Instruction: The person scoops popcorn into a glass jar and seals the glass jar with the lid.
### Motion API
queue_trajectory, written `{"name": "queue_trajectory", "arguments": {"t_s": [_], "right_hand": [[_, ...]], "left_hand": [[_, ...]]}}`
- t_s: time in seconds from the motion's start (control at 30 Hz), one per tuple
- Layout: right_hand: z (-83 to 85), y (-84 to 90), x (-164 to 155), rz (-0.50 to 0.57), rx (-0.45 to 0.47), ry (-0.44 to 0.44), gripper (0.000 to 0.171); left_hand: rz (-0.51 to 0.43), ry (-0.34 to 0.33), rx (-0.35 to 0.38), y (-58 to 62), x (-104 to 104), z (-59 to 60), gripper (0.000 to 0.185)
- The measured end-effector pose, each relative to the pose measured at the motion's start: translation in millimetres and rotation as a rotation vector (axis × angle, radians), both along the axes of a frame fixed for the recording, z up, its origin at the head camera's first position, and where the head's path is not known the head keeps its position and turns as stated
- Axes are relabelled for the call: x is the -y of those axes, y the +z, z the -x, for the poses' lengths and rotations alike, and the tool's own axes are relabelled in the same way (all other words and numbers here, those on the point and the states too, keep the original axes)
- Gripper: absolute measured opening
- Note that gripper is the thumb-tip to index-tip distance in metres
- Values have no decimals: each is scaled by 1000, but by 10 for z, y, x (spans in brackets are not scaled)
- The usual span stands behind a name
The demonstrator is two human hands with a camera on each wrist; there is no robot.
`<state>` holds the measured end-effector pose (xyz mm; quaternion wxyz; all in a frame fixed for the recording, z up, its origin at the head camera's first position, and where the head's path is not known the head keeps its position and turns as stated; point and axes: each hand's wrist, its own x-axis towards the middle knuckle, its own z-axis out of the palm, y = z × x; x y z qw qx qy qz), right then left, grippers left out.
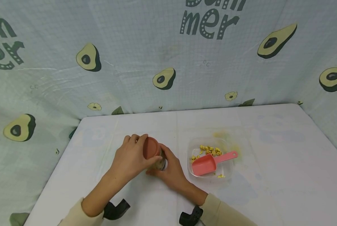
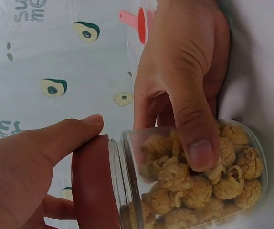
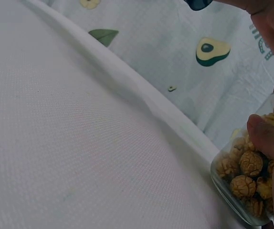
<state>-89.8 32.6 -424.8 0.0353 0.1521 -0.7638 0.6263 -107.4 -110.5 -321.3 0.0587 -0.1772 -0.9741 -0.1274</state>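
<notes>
Looking down from the head view, the left hand (image 1: 130, 157) gripped the brown lid (image 1: 150, 147) and the right hand (image 1: 172, 168) clasped the mostly hidden jar (image 1: 160, 164), left of the pink scoop (image 1: 207, 163). The left wrist view showed popcorn (image 2: 199, 186) inside; the right wrist view cut the jar off

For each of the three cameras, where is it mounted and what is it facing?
Head: looks down at the white table; both forearms show, left hand on the brown lid, right hand round the jar.
Left wrist: close and sideways on the jar of popcorn; left thumb, right fingers.
Right wrist: low over the tabletop toward the avocado backdrop; fingertips at the frame edge.
All three views share the jar.
</notes>
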Motion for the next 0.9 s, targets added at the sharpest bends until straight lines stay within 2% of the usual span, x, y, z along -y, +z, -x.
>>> {"name": "queue_trajectory", "arguments": {"t_s": [0.1,0.17,0.4,0.73,0.9], "right_hand": [[55,-165,16,-4,5,1,85],[64,-201,14,-2,8,10,85],[62,-215,-2,-8,15,20,85],[63,-233,-1,-6,18,12,86],[70,-237,-8,-20,8,12,88]], "left_hand": [[23,-21,22,22,7,13,76],[25,-46,45,35,25,19,76],[16,-182,107,47,98,51,79],[12,-335,116,72,188,97,75],[-9,-426,171,104,209,111,75]]}}
